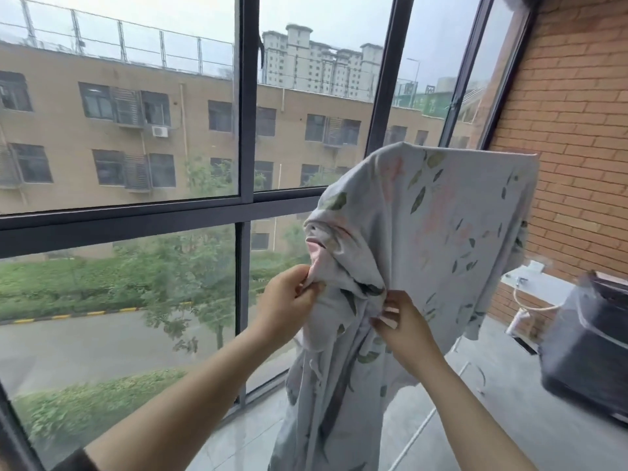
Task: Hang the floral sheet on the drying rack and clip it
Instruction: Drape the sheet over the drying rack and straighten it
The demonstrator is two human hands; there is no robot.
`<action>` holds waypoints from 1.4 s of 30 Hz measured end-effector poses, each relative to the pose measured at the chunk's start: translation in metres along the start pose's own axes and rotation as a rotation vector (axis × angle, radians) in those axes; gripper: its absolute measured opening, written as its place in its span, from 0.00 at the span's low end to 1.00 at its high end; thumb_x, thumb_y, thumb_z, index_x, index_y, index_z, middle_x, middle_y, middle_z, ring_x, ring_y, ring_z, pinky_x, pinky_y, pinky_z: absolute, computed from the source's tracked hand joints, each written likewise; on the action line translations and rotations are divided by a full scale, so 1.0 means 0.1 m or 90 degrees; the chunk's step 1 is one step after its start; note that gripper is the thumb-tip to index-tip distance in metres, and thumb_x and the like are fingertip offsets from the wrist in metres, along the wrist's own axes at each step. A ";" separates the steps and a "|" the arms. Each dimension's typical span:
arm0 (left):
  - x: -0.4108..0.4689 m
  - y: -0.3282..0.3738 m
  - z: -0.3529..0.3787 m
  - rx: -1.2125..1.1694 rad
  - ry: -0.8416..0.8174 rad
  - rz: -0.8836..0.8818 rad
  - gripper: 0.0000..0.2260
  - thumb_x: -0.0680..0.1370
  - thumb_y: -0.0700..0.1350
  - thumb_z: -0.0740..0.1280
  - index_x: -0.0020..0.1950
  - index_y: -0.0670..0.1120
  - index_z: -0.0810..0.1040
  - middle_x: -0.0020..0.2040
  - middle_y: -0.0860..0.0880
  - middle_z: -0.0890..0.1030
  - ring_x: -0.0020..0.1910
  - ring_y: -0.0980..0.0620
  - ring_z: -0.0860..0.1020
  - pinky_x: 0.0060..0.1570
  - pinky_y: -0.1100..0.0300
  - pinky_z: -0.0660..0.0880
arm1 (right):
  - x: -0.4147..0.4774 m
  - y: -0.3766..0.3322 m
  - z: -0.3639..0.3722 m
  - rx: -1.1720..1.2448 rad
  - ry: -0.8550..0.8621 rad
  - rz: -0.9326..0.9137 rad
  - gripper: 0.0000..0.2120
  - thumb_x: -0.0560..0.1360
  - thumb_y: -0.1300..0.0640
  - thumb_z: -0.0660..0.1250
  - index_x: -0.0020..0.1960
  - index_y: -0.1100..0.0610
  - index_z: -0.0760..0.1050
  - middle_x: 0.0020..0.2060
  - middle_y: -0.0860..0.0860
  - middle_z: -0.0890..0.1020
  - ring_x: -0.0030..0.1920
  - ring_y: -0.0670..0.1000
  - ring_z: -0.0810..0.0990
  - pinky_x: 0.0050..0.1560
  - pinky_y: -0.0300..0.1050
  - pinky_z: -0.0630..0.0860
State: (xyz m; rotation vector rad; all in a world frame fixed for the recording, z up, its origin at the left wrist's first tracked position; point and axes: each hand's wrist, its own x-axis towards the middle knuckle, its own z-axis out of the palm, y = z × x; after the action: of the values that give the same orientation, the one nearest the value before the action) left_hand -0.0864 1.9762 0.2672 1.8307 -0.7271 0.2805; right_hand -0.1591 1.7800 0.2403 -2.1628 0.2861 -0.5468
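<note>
Your left hand (289, 297) is pinched shut on a bunched fold of the floral sheet (441, 239), low in the middle of the frame, and your right hand (404, 326) sits just beside it to the right, fingers closed on another gather of the same cloth. You have the sheet draped over something hidden beneath it; its top edge runs almost level across the right of centre, ending in a sharp corner near the brick wall (577, 130). From your hands the cloth hangs in long folds to the bottom edge. A thin white rack leg (424, 426) shows slanting below the sheet at lower right. To your left the window frame (246, 130) stands close behind the fabric. A dark, blurred bag (588, 351) crowds the right edge, leaving you open grey floor (492, 419) between it and the sheet.
</note>
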 end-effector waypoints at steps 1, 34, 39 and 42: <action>-0.02 -0.03 -0.01 -0.004 -0.003 -0.008 0.06 0.76 0.39 0.65 0.39 0.43 0.76 0.33 0.48 0.76 0.33 0.54 0.71 0.33 0.58 0.65 | -0.06 0.03 0.04 -0.001 0.019 -0.002 0.10 0.73 0.64 0.69 0.53 0.58 0.71 0.44 0.54 0.79 0.46 0.53 0.79 0.43 0.39 0.76; 0.48 -0.18 0.24 0.118 0.014 0.063 0.10 0.79 0.44 0.64 0.42 0.41 0.81 0.28 0.51 0.75 0.29 0.48 0.74 0.31 0.50 0.72 | 0.91 0.49 -0.24 -0.280 0.257 -0.204 0.11 0.76 0.62 0.55 0.44 0.62 0.75 0.35 0.56 0.79 0.34 0.57 0.78 0.33 0.43 0.67; 0.49 -0.18 0.21 0.056 0.043 0.009 0.11 0.79 0.41 0.64 0.39 0.44 0.81 0.23 0.54 0.76 0.22 0.56 0.74 0.26 0.62 0.70 | 0.89 0.27 -0.15 0.060 -0.014 0.038 0.12 0.80 0.63 0.53 0.49 0.61 0.75 0.28 0.55 0.82 0.26 0.52 0.79 0.36 0.53 0.82; 0.42 -0.18 0.10 0.006 0.050 -0.023 0.10 0.79 0.37 0.63 0.40 0.40 0.81 0.23 0.48 0.77 0.22 0.50 0.78 0.24 0.58 0.76 | 0.89 0.24 -0.03 0.294 -0.145 0.133 0.14 0.83 0.59 0.51 0.61 0.59 0.74 0.41 0.61 0.85 0.37 0.56 0.85 0.39 0.46 0.83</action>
State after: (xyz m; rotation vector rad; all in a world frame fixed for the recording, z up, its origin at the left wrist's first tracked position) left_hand -0.0436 1.9569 0.2713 1.8305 -0.6386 0.3301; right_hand -0.0823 1.7292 0.2482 -1.7023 0.2306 -0.2168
